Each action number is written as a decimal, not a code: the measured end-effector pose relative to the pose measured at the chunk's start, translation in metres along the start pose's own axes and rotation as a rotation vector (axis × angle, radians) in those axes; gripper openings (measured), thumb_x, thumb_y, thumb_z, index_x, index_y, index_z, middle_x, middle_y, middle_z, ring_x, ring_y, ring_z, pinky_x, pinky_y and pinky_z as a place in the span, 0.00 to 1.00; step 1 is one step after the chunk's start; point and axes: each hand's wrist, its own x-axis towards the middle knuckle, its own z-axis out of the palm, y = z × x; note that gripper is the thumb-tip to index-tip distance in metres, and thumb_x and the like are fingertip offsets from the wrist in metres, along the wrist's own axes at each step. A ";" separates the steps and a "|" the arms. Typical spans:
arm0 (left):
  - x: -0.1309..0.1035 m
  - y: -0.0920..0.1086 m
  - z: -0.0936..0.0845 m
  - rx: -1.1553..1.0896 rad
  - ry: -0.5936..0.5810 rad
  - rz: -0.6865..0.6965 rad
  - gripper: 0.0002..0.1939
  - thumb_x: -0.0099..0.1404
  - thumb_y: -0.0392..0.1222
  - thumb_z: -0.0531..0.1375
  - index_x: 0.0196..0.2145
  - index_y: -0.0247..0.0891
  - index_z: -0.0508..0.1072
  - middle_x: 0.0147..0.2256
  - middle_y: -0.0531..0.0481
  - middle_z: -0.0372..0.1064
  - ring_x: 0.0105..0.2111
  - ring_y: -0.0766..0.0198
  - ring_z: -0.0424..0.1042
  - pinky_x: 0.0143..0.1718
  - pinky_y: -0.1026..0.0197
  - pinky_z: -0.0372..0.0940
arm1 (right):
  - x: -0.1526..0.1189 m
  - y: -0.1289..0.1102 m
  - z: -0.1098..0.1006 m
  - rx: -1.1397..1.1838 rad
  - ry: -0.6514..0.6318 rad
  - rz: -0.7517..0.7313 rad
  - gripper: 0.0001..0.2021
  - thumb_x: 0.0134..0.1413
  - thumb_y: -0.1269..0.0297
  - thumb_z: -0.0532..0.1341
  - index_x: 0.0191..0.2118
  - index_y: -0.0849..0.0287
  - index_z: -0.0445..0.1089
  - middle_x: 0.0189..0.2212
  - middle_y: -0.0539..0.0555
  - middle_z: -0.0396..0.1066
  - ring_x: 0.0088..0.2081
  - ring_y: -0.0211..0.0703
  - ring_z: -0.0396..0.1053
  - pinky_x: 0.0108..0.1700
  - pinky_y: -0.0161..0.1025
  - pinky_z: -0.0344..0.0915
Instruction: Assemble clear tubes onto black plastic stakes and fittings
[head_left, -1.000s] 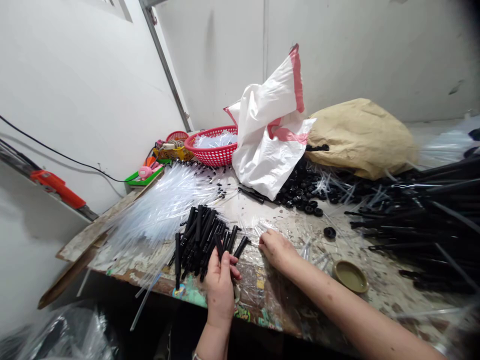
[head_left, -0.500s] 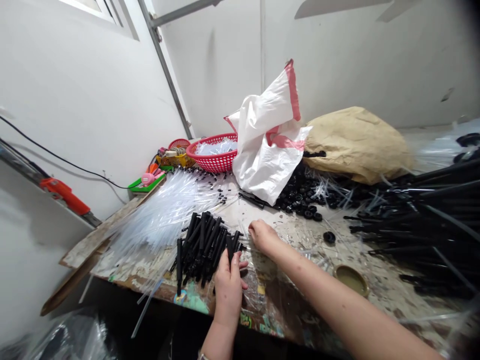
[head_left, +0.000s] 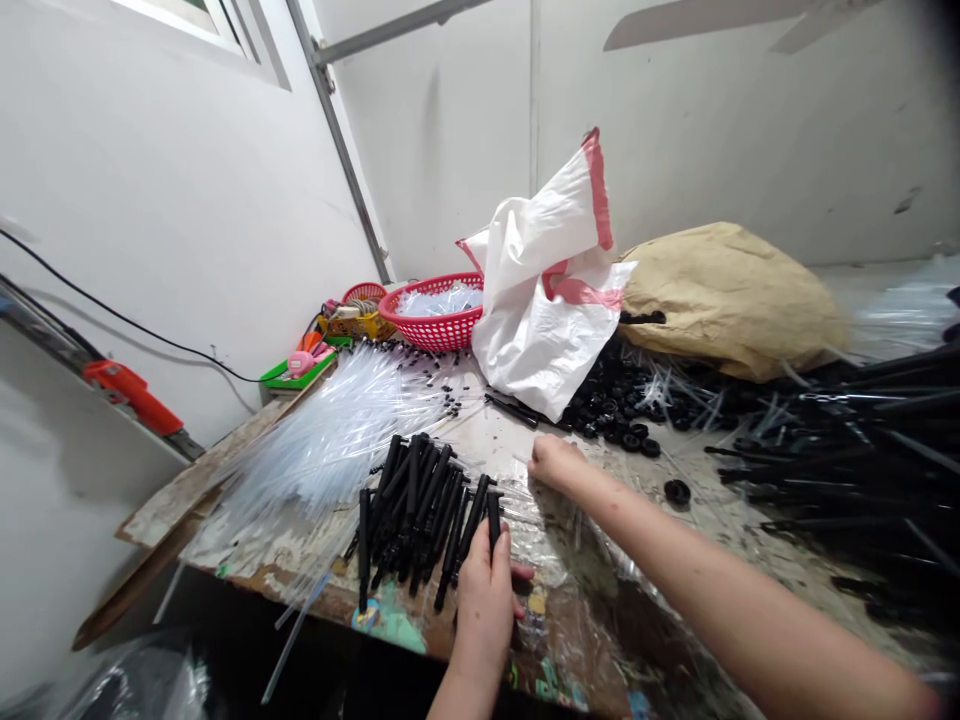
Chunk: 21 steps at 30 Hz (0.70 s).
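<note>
My left hand (head_left: pixel 486 590) is closed round a black tube (head_left: pixel 493 515) at the right side of a pile of short black tubes (head_left: pixel 412 505). Beyond it and to the right, my right hand (head_left: pixel 553 462) is closed low over the table (head_left: pixel 517 440); what its fingers hold, if anything, is too small to tell. Thin clear plastic tubes (head_left: pixel 322 430) lie in a large heap left of the black pile. Some clear strands lie between my two hands.
A red basket (head_left: pixel 435 325) of clear pieces and a white sack (head_left: pixel 536 310) stand at the back. Right of them are a tan sack (head_left: pixel 727 300), black rings (head_left: pixel 634 438), one loose ring (head_left: pixel 677 493) and long black rods (head_left: pixel 885 440). A green tray (head_left: pixel 296 375) lies back left.
My left hand has moved right, and the tube in it now stands apart from the pile. My right hand has shifted right, its fingers pressed closed. The view has shifted slightly.
</note>
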 end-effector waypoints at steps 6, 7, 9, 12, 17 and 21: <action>0.001 0.002 0.018 -0.207 -0.078 0.074 0.23 0.60 0.53 0.53 0.49 0.35 0.64 0.24 0.52 0.70 0.13 0.73 0.60 0.12 0.71 0.56 | -0.023 0.059 -0.002 0.061 0.101 -0.011 0.09 0.55 0.65 0.57 0.39 0.63 0.68 0.36 0.54 0.70 0.39 0.41 0.68 0.42 0.42 0.63; 0.000 0.004 0.023 -0.244 -0.101 0.076 0.24 0.60 0.53 0.54 0.50 0.36 0.63 0.29 0.49 0.71 0.14 0.73 0.62 0.13 0.71 0.57 | -0.025 0.064 -0.002 0.079 0.122 -0.010 0.08 0.54 0.67 0.57 0.40 0.64 0.68 0.35 0.55 0.71 0.39 0.41 0.68 0.41 0.41 0.63; -0.002 0.006 0.030 -0.287 -0.149 0.076 0.25 0.59 0.52 0.55 0.52 0.37 0.61 0.37 0.46 0.71 0.17 0.73 0.64 0.14 0.71 0.59 | -0.029 0.070 -0.002 0.121 0.157 -0.018 0.08 0.51 0.70 0.58 0.39 0.64 0.69 0.34 0.56 0.71 0.38 0.42 0.68 0.40 0.38 0.62; -0.007 0.006 0.037 -0.253 -0.210 0.123 0.25 0.61 0.50 0.54 0.53 0.36 0.60 0.36 0.46 0.70 0.18 0.73 0.65 0.16 0.70 0.61 | -0.038 0.075 -0.010 0.199 0.206 -0.071 0.07 0.51 0.70 0.57 0.35 0.62 0.71 0.34 0.55 0.72 0.38 0.41 0.67 0.39 0.34 0.60; -0.014 0.006 0.042 -0.252 -0.276 0.183 0.22 0.61 0.49 0.54 0.51 0.38 0.63 0.37 0.46 0.68 0.22 0.71 0.66 0.16 0.71 0.59 | -0.082 0.098 -0.034 0.345 0.267 -0.112 0.16 0.59 0.61 0.45 0.37 0.60 0.69 0.29 0.52 0.72 0.32 0.38 0.68 0.36 0.33 0.61; -0.018 0.011 0.048 -0.303 -0.369 0.132 0.21 0.61 0.49 0.56 0.50 0.38 0.65 0.35 0.49 0.67 0.18 0.76 0.58 0.13 0.73 0.51 | -0.131 0.134 -0.038 0.438 0.312 -0.113 0.18 0.58 0.56 0.45 0.36 0.58 0.69 0.32 0.53 0.72 0.35 0.42 0.69 0.39 0.37 0.63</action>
